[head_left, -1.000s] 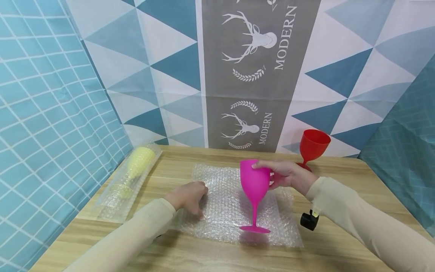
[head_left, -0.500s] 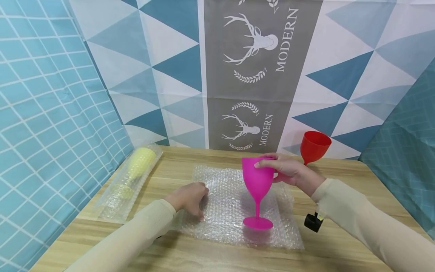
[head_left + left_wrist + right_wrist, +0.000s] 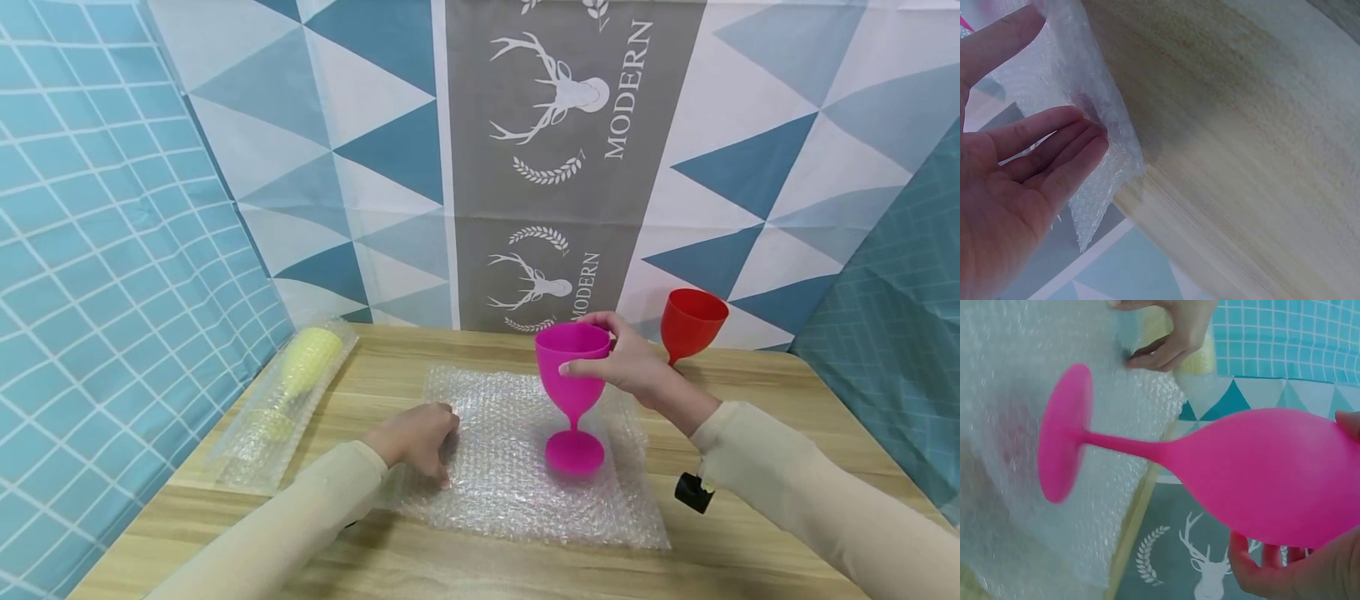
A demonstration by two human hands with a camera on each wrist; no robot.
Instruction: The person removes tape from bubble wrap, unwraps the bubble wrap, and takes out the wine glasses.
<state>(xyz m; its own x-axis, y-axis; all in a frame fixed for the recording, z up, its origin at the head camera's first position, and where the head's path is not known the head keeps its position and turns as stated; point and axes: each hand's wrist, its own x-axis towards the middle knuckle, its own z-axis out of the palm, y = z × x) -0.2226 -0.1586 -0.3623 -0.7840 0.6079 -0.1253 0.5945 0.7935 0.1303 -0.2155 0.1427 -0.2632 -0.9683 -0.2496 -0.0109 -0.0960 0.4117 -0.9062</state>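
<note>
My right hand (image 3: 633, 360) grips a bright pink plastic goblet (image 3: 574, 383) by its bowl, thumb in front and fingers round the far side. The goblet is upright over the right part of a bubble wrap sheet (image 3: 498, 492). In the right wrist view its round base (image 3: 1065, 434) appears just off the sheet. My left hand (image 3: 418, 437) rests at the sheet's left side. In the left wrist view its fingertips touch the bubble wrap (image 3: 1094, 200), fingers gently bent and thumb well apart, with no pinch visible.
A yellow goblet (image 3: 307, 362) lies inside a bubble wrap sleeve at the table's left edge. A red goblet (image 3: 692, 323) stands at the back right, its lower part behind my right hand. Wooden table (image 3: 420, 567) underneath; patterned cloth (image 3: 540, 183) hangs behind.
The pink goblet has tipped so that its rim opening now shows, its base rising slightly in the head view. My right hand went with it. My left hand has stayed put.
</note>
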